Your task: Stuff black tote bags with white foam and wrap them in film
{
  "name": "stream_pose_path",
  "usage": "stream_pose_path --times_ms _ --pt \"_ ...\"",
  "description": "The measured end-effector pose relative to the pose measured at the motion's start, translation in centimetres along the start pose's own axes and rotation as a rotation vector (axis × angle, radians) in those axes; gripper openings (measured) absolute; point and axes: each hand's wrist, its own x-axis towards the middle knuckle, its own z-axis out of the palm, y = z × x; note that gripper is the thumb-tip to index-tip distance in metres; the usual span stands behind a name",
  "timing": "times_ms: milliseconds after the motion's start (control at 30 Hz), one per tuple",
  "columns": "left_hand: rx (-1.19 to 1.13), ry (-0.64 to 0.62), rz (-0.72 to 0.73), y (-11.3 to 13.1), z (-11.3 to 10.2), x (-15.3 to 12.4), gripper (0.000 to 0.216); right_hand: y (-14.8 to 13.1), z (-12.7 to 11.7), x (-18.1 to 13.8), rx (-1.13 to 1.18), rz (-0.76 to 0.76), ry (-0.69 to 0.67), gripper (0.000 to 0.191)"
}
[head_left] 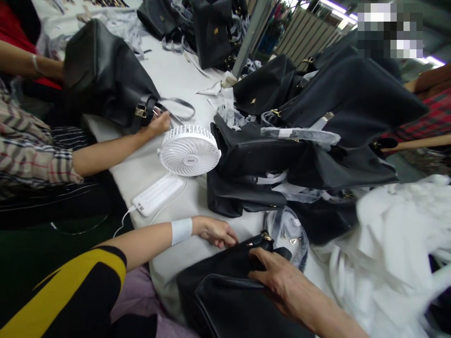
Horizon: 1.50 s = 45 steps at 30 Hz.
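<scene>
A black leather handbag [225,295] lies on the white table [176,80] right in front of me. My left hand [215,232], a white band on its wrist, rests with curled fingers against the bag's top edge beside the gold clasp [265,237]. My right hand [278,278] comes in from the lower right and grips the bag's upper rim, fingers bent over the opening. What the left fingers pinch, if anything, is hidden by the bag's edge.
A small white fan [189,150] and a white power bank [158,194] stand mid-table. Several black handbags [317,122] are piled behind and right. White wrapping [398,244] heaps at right. A co-worker's hand [158,124] touches another black bag [102,70] at left.
</scene>
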Motion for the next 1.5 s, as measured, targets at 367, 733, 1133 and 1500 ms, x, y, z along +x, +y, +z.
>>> stream_pose_path --times_ms 367,733,1133,1500 --pt "0.341 -0.021 -0.053 0.3 1.0 -2.3 0.035 -0.3 -0.8 -0.1 -0.055 0.059 -0.126 0.042" --pt "1.149 0.444 0.038 -1.1 6.3 -4.6 0.02 -1.1 -2.0 -0.7 -0.069 0.102 -0.123 0.034" --pt "0.867 0.567 0.224 -0.8 5.8 -3.5 0.027 3.5 3.3 1.3 0.023 0.116 -0.25 0.023" --pt "0.026 -0.207 0.087 0.2 3.7 4.1 0.055 -0.4 1.0 -3.1 -0.013 0.04 -0.072 0.031"
